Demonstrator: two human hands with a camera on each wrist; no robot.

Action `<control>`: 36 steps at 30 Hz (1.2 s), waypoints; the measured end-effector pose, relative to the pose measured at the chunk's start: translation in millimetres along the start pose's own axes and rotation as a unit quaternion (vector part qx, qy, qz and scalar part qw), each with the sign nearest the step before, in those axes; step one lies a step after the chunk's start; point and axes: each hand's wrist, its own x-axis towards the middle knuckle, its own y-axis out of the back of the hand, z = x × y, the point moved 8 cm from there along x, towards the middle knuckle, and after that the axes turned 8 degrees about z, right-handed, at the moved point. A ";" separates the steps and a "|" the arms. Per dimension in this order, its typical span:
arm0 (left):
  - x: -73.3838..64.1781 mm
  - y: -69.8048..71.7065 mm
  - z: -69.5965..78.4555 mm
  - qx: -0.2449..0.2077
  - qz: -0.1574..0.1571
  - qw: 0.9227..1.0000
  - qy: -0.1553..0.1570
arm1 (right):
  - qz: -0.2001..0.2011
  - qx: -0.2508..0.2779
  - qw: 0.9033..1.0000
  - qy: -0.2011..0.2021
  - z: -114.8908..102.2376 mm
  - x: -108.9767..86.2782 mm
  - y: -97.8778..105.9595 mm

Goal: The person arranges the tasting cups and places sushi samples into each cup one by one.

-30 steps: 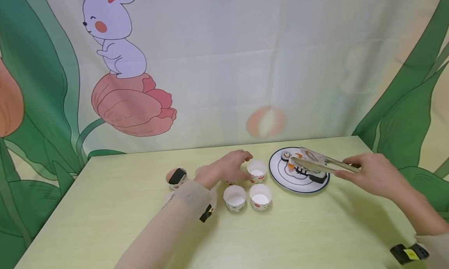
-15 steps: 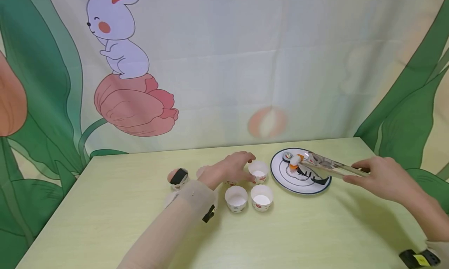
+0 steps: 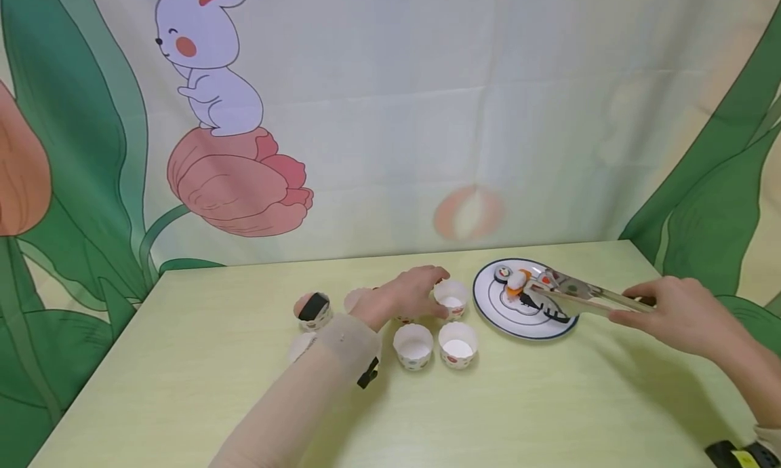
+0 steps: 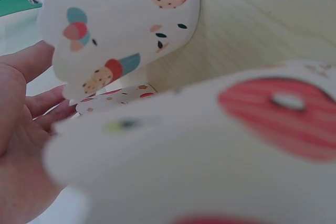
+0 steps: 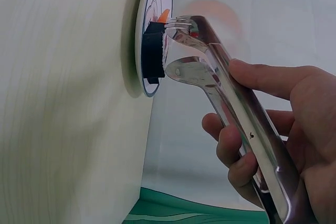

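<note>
My left hand (image 3: 415, 293) holds a white paper cup (image 3: 451, 300) at the right end of the back row, thumb and fingertips at its sides. In the left wrist view, the thumb (image 4: 31, 61) lies along a cup (image 4: 121, 24) with printed sweets. My right hand (image 3: 683, 312) grips metal tongs (image 3: 586, 297) over a blue-rimmed white plate (image 3: 494, 315). The tong ends reach to sushi pieces there, one wrapped in a dark band (image 5: 153, 53). An orange-and-white piece (image 3: 517, 280) and a small sushi roll (image 3: 502, 273) lie left of the tong ends.
Several more paper cups stand close together, including two in the front row (image 3: 413, 346). The far-left cup holds a sushi piece with a black band (image 3: 313, 306). My left forearm (image 3: 317, 386) hides part of the group. A printed curtain (image 3: 378, 129) hangs behind the table.
The tongs have drawn back to the right across the plate, uncovering the orange-and-white piece, and their ends are closer together. My left hand keeps its place at the cup.
</note>
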 end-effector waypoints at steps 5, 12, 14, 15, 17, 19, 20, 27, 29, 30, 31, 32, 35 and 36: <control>1.9 -0.8 1.4 -0.005 0.004 1.000 0.002 | -0.005 0.002 1.000 -0.010 1.8 -2.4 1.6; 3.4 -2.4 3.4 -0.005 0.005 1.000 -0.004 | -0.009 -0.002 1.000 -0.015 4.2 -4.8 5.4; 3.8 -2.7 3.5 -0.005 0.005 1.000 -0.004 | -0.012 -0.002 1.000 -0.017 6.1 -6.1 5.3; 4.0 -2.8 3.8 -0.005 0.005 1.000 -0.004 | -0.015 -0.002 1.000 -0.018 6.9 -6.8 5.0; 4.1 -2.9 4.2 -0.005 0.005 1.000 -0.003 | -0.022 0.001 1.000 -0.021 8.5 -8.2 3.1; 4.4 -3.5 4.8 -0.001 0.004 1.000 -0.004 | -0.028 0.004 0.999 -0.021 9.2 -9.0 0.9; 4.3 -3.6 5.2 0.001 0.004 1.000 -0.006 | -0.030 0.004 0.999 -0.019 9.3 -9.2 -0.2; 4.2 -4.2 6.9 0.008 0.002 1.000 -0.006 | -0.032 0.007 0.999 -0.005 7.8 -10.0 -4.6; 4.6 -4.7 6.5 0.006 -0.001 1.000 -0.003 | -0.034 0.006 0.999 -0.005 7.6 -10.4 -5.2; 4.7 -4.9 6.3 0.005 -0.002 1.000 -0.001 | -0.034 0.004 0.999 -0.006 7.6 -10.4 -5.4; 5.1 -5.4 5.7 0.004 -0.003 1.000 0.002 | -0.035 0.002 0.999 -0.007 7.3 -10.4 -5.6; 5.5 -6.0 5.4 0.004 -0.004 1.000 0.002 | -0.036 0.000 0.999 -0.008 7.3 -10.4 -5.7; 6.6 -7.6 3.8 0.003 -0.006 1.000 0.002 | -0.039 -0.009 0.999 -0.006 6.4 -10.5 -5.7; 6.7 -7.9 3.6 0.003 -0.006 1.000 0.002 | -0.039 -0.012 0.999 -0.005 6.2 -10.7 -5.7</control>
